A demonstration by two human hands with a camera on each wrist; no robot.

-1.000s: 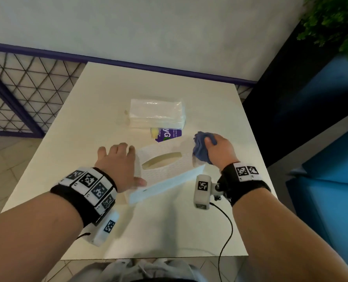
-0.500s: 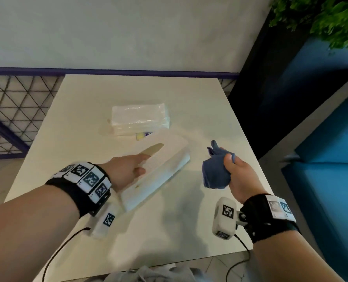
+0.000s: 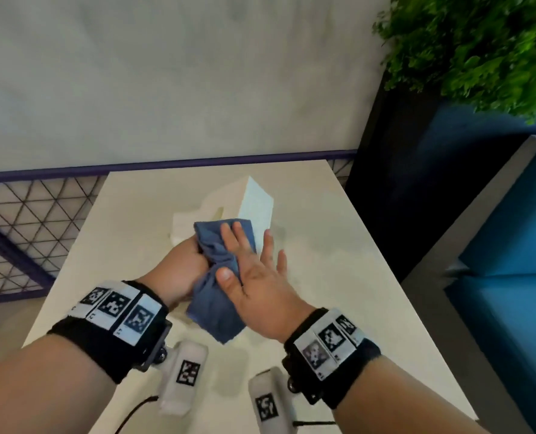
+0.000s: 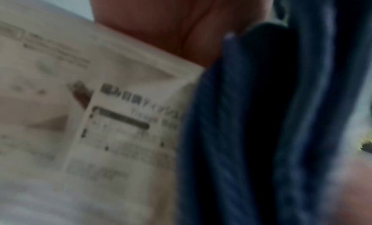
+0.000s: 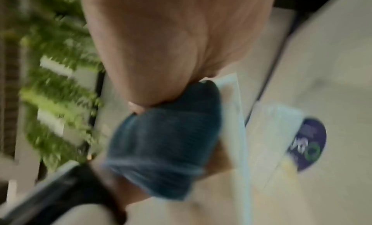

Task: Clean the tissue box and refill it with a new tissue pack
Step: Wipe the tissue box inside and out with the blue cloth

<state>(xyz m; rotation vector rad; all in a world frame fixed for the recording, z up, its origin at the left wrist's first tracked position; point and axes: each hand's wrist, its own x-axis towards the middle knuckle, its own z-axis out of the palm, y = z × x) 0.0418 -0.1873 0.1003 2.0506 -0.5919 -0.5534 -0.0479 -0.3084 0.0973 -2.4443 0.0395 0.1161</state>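
Observation:
The white tissue box (image 3: 256, 204) is lifted off the table and tipped up on end, gripped by my left hand (image 3: 182, 267) low on its left side; the fingers are hidden behind it. A blue cloth (image 3: 216, 296) lies against the near face of the box, and my right hand (image 3: 254, 245) presses it there with straight, spread fingers. In the left wrist view the box's labelled underside (image 4: 124, 120) shows beside the cloth (image 4: 251, 133). The new tissue pack (image 3: 183, 220) lies on the table behind my left hand, mostly hidden.
The cream table (image 3: 338, 277) ends at a grey wall with a purple rail. A purple-labelled item (image 5: 308, 144) lies by the tissue pack. A dark planter with green foliage (image 3: 479, 51) and blue seating (image 3: 517, 245) stand right of the table.
My left hand has raised the box from lying flat to standing on end. My right hand has brought the cloth from the right and flattened it against the box.

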